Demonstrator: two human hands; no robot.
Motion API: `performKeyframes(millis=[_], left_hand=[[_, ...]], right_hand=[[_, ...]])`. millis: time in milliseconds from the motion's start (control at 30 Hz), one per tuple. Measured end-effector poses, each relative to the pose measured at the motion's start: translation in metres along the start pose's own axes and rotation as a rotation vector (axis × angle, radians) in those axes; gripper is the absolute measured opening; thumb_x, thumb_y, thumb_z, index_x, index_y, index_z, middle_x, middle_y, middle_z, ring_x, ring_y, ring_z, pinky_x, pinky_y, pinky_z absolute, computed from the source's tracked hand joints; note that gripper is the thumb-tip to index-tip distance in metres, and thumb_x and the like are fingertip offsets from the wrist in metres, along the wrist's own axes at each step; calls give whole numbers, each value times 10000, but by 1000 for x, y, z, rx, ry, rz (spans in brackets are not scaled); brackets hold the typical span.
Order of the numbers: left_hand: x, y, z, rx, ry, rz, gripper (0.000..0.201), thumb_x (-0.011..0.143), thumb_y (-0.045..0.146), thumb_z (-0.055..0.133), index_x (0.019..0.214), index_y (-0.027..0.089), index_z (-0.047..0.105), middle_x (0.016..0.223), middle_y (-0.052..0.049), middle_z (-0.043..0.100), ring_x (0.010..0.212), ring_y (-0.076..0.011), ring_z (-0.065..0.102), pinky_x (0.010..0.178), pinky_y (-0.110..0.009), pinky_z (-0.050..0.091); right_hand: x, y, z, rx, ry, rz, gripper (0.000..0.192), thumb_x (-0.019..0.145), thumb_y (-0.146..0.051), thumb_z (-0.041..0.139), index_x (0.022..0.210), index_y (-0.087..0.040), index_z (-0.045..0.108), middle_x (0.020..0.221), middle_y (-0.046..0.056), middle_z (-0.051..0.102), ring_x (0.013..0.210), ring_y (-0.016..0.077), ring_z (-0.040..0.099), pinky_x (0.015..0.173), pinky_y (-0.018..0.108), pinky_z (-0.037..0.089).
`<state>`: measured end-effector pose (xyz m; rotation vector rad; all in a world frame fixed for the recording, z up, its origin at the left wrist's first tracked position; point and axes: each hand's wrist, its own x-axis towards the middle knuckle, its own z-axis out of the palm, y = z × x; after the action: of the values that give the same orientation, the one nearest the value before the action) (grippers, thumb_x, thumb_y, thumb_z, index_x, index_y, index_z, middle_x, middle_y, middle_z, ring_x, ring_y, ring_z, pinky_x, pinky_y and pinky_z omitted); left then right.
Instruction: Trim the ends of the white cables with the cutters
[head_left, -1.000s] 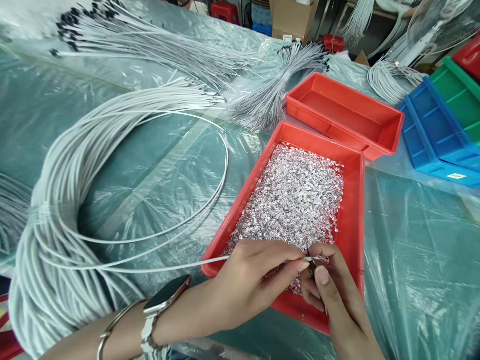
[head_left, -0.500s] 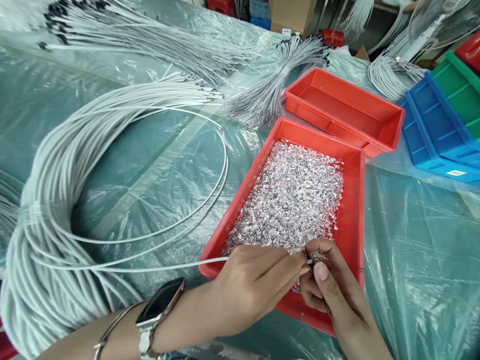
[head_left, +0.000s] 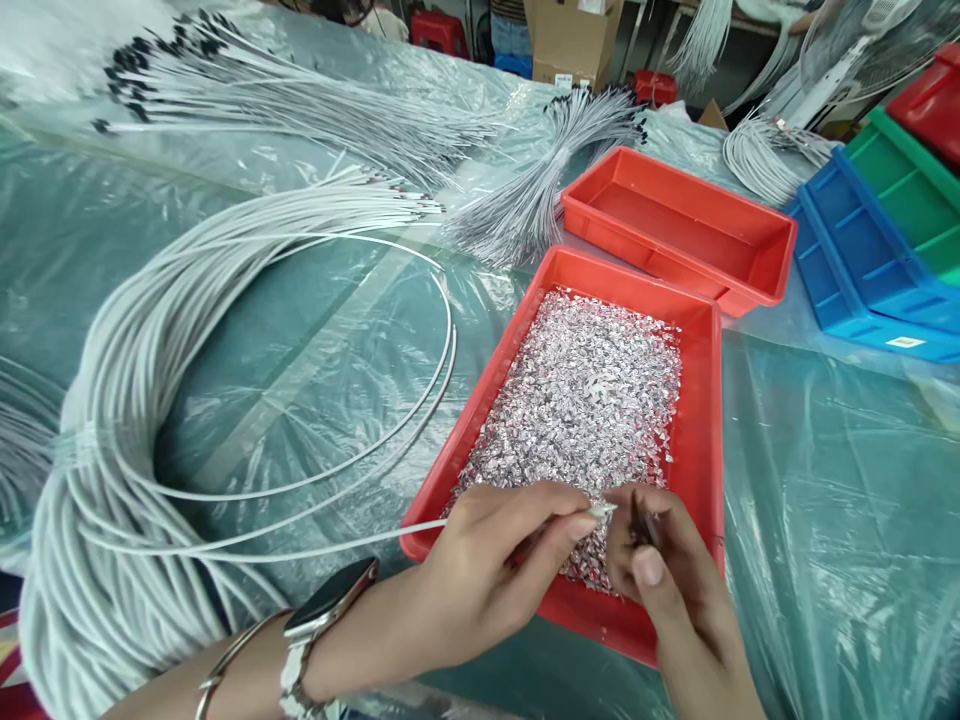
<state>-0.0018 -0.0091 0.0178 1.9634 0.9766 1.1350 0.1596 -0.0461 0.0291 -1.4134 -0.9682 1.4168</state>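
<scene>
My left hand [head_left: 506, 565] pinches a white cable [head_left: 352, 545] close to its end, and the short pale tip sticks out past the thumb and forefinger. From there the cable runs back left to a large coiled bundle of white cables [head_left: 127, 400]. My right hand [head_left: 686, 590], just right of the tip, is closed round a small dark tool with narrow blades [head_left: 641, 522]; most of it is hidden in the fingers. The tool and the cable tip are apart. Both hands are over the near end of a red tray [head_left: 705, 400] holding silvery foil scraps [head_left: 577, 390].
A second red tray [head_left: 675, 215] stands behind the first. Blue bins [head_left: 862, 270] and a green bin [head_left: 911, 185] are stacked at right. Bundles of thin grey wires [head_left: 315, 105] with black ends lie at the back. Plastic sheeting [head_left: 840, 500] covers the table.
The dark tool was at the cable tip and is now apart from it. My left hand has drawn slightly left with the cable, baring its pale tip; the right hand's fingers have loosened somewhat.
</scene>
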Motion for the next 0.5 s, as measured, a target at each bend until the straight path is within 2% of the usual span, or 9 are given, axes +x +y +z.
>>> performKeyframes(millis=[67, 133, 233, 333, 400, 500], left_hand=[[1, 0, 0, 36, -32, 6, 52, 974, 167, 512, 985, 178, 562, 762, 1, 681, 601, -88, 615, 573, -196, 471], [2, 1, -1, 46, -67, 32, 68, 982, 172, 494, 1000, 176, 560, 768, -7, 689, 616, -101, 632, 562, -209, 463], [2, 1, -1, 34, -101, 64, 78, 989, 172, 490, 1022, 176, 560, 798, -7, 703, 677, -107, 663, 605, -212, 475], [2, 0, 0, 63, -108, 103, 88, 997, 182, 480, 1029, 174, 562, 807, -9, 710, 668, -108, 659, 598, -221, 469], [2, -1, 1, 86, -107, 124, 100, 1002, 189, 469, 1032, 172, 562, 803, -14, 713, 648, -112, 653, 577, -229, 463], [4, -1, 0, 96, -102, 136, 121, 1014, 207, 454, 1041, 163, 563, 804, -17, 717, 639, -110, 653, 567, -226, 471]], right_hand=[[0, -6, -2, -15, 29, -22, 262, 822, -557, 686, 1018, -384, 663, 700, -47, 470, 572, 121, 395, 511, 211, 403], [1, -10, -4, -59, 44, 0, 224, 794, -520, 729, 968, -383, 700, 647, -47, 429, 526, 121, 351, 436, 213, 346], [3, -13, -6, -119, 48, 10, 110, 784, -445, 742, 848, -357, 744, 586, -39, 430, 492, 124, 362, 411, 226, 341], [5, -13, -9, -130, 68, -44, 20, 773, -348, 743, 762, -336, 754, 589, -19, 558, 513, 139, 456, 466, 250, 403], [5, -13, -11, -131, 75, -62, 30, 762, -321, 746, 734, -316, 756, 647, 2, 636, 563, 162, 528, 501, 270, 436], [5, -12, -14, -181, 80, -49, 23, 743, -303, 752, 725, -292, 760, 726, 28, 667, 617, 180, 560, 439, 255, 375]])
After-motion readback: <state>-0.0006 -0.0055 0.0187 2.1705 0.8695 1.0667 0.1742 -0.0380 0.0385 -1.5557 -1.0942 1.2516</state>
